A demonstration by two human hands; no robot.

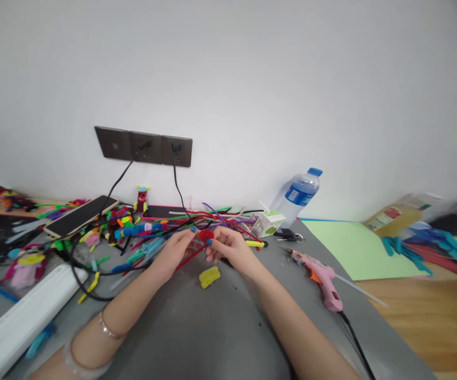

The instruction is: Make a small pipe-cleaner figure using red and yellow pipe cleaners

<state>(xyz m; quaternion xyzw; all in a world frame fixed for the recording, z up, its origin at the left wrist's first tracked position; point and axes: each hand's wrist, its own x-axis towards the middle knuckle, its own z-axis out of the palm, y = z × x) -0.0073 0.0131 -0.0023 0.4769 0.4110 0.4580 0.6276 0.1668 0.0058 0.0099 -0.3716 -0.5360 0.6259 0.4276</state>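
Note:
Between my two hands is a red pipe cleaner [206, 235], coiled into a small round disc, with a straight tail running down to the left. My left hand [177, 252] pinches its left side, fingertips closed. From the right, my right hand [230, 248] grips the coil with thumb and forefinger, its other fingers curled beneath. Just below the hands, a small yellow fuzzy piece [210, 277] lies on the grey table mat [196, 338]. Behind them spreads a pile of loose coloured pipe cleaners [220, 215].
A pink hot glue gun [323, 279] with a cord lies at right, by light green paper [363, 250]. A water bottle [301, 195], a drink carton [268, 224] and a yellow cutter [255, 243] stand or lie behind. Left are a phone [81, 216], cables and a white bar [30, 322].

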